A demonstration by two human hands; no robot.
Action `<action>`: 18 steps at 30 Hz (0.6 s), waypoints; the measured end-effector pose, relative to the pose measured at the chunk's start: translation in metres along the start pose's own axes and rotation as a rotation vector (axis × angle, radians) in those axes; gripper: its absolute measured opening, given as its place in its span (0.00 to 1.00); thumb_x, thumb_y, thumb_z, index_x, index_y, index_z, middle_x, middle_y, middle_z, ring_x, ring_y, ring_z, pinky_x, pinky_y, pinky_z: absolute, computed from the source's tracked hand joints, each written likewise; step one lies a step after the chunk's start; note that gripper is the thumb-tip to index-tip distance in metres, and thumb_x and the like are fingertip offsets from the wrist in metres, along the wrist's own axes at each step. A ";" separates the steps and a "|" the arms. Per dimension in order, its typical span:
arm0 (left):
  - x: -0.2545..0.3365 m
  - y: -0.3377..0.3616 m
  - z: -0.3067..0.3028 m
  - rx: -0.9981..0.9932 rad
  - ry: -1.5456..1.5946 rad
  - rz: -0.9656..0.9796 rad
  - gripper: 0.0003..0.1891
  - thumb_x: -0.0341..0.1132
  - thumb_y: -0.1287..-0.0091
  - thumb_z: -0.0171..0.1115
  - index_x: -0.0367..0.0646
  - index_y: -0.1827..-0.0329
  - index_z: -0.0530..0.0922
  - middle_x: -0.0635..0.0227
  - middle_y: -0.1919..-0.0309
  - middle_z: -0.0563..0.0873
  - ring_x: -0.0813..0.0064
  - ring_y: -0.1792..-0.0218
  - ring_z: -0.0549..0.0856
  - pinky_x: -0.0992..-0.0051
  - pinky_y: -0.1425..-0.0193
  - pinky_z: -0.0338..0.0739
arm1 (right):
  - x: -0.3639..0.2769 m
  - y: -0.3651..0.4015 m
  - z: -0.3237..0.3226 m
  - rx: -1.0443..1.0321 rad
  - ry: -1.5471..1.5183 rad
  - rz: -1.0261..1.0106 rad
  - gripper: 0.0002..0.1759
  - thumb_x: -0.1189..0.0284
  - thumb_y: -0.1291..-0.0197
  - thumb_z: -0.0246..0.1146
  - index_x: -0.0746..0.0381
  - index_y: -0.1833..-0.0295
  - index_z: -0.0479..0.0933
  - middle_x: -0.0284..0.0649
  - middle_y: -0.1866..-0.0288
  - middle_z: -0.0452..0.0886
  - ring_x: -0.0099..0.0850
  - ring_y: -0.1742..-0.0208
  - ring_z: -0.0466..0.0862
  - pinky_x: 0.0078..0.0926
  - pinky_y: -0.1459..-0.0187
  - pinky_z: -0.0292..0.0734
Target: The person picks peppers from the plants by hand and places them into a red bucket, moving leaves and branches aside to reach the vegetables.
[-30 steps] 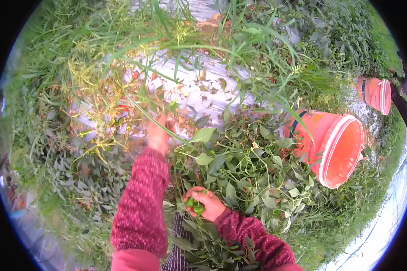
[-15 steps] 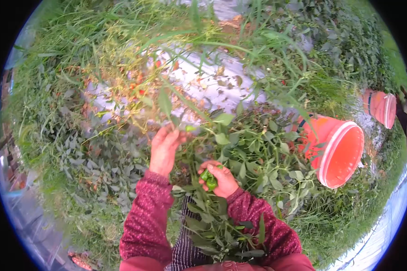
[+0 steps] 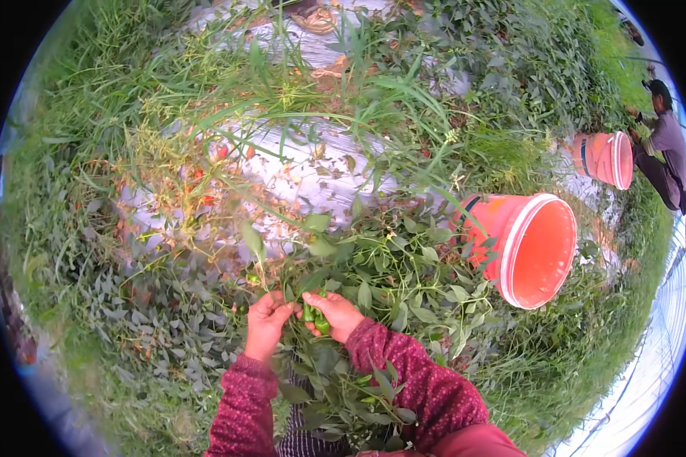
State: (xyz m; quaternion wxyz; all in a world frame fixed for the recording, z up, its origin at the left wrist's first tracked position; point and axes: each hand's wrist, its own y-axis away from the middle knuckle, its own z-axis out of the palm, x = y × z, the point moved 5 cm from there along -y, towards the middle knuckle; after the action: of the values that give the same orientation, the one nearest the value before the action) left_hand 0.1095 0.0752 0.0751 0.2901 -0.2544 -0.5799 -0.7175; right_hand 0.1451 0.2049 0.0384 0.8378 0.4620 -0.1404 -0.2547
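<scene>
Several green peppers (image 3: 318, 318) are gathered in my right hand (image 3: 338, 313), the fingers wrapped round them. Just beside it, my left hand (image 3: 265, 323) is closed in a pinch among the leaves, its fingertips close to the right hand's. What the left fingers pinch is too small to make out. A pepper plant (image 3: 335, 365) spreads its leaves below both hands and over my striped trousers. Another small green pepper (image 3: 253, 279) shows just above my left hand, by an upright leaf (image 3: 254, 245).
An orange-red bucket (image 3: 540, 251) lies tipped to the right, its mouth towards me. Beyond it is a second bucket (image 3: 616, 160), near another person (image 3: 663, 137) at the far right. Pale plastic sheeting (image 3: 312, 164) with fallen red peppers (image 3: 222, 152) lies ahead, among tall grass (image 3: 168, 91).
My left hand has come down and my right hand has moved left and slightly up, so they now meet. The view has shifted, bringing the other person into sight.
</scene>
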 end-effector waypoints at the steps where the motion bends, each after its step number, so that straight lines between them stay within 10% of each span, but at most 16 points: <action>1: -0.001 0.002 0.000 -0.009 -0.004 0.000 0.07 0.20 0.37 0.55 0.35 0.57 0.77 0.67 0.68 0.85 0.79 0.68 0.81 0.79 0.60 0.76 | 0.002 0.001 -0.004 -0.018 0.034 0.049 0.11 0.63 0.37 0.60 0.57 0.56 0.74 0.36 0.68 0.80 0.27 0.79 0.76 0.23 0.81 0.69; 13: -0.063 0.008 0.004 0.188 -0.092 0.030 0.11 0.23 0.35 0.56 0.35 0.50 0.75 0.68 0.60 0.83 0.80 0.61 0.81 0.78 0.53 0.75 | -0.031 0.095 0.015 -0.259 -0.211 -0.217 0.10 0.69 0.34 0.52 0.63 0.52 0.71 0.39 0.64 0.76 0.27 0.75 0.76 0.24 0.80 0.71; 18: -0.064 0.037 0.073 0.026 -0.971 0.302 0.22 0.38 0.36 0.58 0.44 0.39 0.73 0.52 0.49 0.79 0.55 0.49 0.79 0.62 0.45 0.73 | -0.114 0.218 -0.048 -0.079 -0.308 -0.589 0.12 0.75 0.43 0.54 0.59 0.51 0.71 0.37 0.61 0.76 0.26 0.75 0.75 0.22 0.79 0.70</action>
State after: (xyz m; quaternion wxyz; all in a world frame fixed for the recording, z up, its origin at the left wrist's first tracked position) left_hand 0.1827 0.1482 0.0695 0.0908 -0.6360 -0.6136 -0.4591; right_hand 0.1381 0.3986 0.1966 0.7144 0.4057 -0.1159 -0.5582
